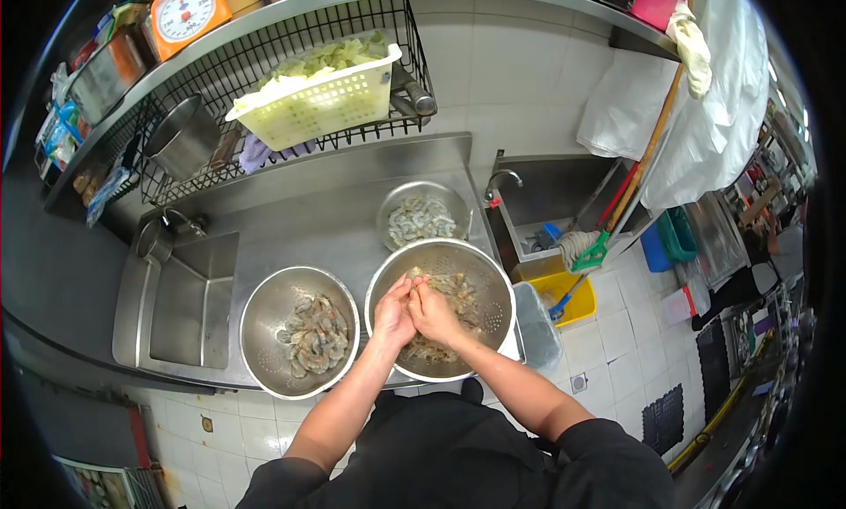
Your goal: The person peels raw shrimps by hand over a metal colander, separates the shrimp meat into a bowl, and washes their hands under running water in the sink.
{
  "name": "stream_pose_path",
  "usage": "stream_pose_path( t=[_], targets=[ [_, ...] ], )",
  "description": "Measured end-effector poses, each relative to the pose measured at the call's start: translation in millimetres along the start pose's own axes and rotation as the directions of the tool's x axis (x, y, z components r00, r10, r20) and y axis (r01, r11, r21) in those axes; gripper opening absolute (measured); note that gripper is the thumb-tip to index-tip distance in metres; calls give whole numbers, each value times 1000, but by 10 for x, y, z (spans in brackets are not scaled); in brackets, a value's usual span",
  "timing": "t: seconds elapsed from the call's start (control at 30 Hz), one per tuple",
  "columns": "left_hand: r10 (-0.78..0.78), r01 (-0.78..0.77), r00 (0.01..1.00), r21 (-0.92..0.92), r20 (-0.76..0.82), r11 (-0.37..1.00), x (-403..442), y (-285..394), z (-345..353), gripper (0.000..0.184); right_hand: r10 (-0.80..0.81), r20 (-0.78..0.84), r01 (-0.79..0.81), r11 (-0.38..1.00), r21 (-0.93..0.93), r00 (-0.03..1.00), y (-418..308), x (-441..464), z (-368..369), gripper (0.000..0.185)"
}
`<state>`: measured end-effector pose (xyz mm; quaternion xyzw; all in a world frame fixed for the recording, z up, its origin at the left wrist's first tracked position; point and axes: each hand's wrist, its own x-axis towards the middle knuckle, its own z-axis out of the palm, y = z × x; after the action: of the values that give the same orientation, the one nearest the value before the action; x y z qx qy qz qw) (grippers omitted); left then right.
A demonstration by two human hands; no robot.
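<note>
Left hand (393,315) and right hand (435,313) meet, curled narrow, contents unclear, above the large colander (497,308), probably so anything dropped lands inside, a bowl (262,311) of shrimp (315,334) handy at its left.

Illumination: bright, diffuse. Soft glare appears on the steel counter (300,222) and the floor tiles (258,434) below it. Wide-angle distortion bows the shelf (291,10) above the counter. Black vignetting covers the corners.
</note>
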<state>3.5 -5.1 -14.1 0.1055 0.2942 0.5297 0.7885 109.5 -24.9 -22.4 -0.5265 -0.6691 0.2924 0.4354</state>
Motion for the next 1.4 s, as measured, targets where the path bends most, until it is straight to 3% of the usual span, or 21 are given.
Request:
stream_pose_path(
  t=[0.17, 0.23, 0.27, 0.33, 0.5, 0.7, 0.87, 0.93, 1.17, 1.3, 1.37, 1.4],
  targets=[
    [-75, 76, 997, -53, 18, 996, 12, 73, -46, 28, 45, -49, -47, 998, -42, 998, -63, -17, 2, 23],
    [-29, 27, 991, 13, 129, 1000, 95, 116, -127, 30, 55, -19, -55, 998, -22, 998, -61, -13, -20, 23],
    [-27, 25, 991, 12, 130, 1000, 121, 152, -180, 30, 64, 7, -64, 998, -2, 998, -57, -4, -39, 23],
    [-29, 15, 997, 187, 73, 982, 126, 218, -225, 35, 81, 41, -82, 996, 20, 996, -132, 2, -130, 23],
    [-17, 17, 1000, 149, -7, 989, 100, 132, -245, 39, 121, 61, -121, 993, -9, 991, -57, 50, -84, 23],
    [8, -6, 999, 61, -42, 998, 143, 49, -230, 42, 23, -64, -24, 999, -21, 998, -42, 22, 8, 22],
    [-77, 77, 996, 21, -41, 997, 158, 146, -177, 43, 115, -45, -116, 993, -34, 992, -66, 30, -13, 19],
    [-33, 39, 999, 162, -41, 986, 190, 177, -171, 41, 119, -36, -121, 991, -56, 992, -42, 20, -15, 19],
    [-53, 64, 997, 225, -56, 972, 312, 121, -194, 33, 76, -162, -88, 994, -65, 984, -91, -102, -14, 21],
    [-67, 95, 990, 230, -125, 968, 248, 29, -81, 22, 110, -138, -119, 991, -54, 984, -80, -216, -101, 20],
    [-68, 98, 988, 222, -139, 970, 296, 34, -126, 18, 103, -63, -112, 981, -158, 993, -127, -271, -218, 19],
    [-4, 30, 994, 243, -109, 969, 355, 86, -153, 18, 103, -63, -112, 981, -157, 993, -137, -295, -262, 19]
  ],
)
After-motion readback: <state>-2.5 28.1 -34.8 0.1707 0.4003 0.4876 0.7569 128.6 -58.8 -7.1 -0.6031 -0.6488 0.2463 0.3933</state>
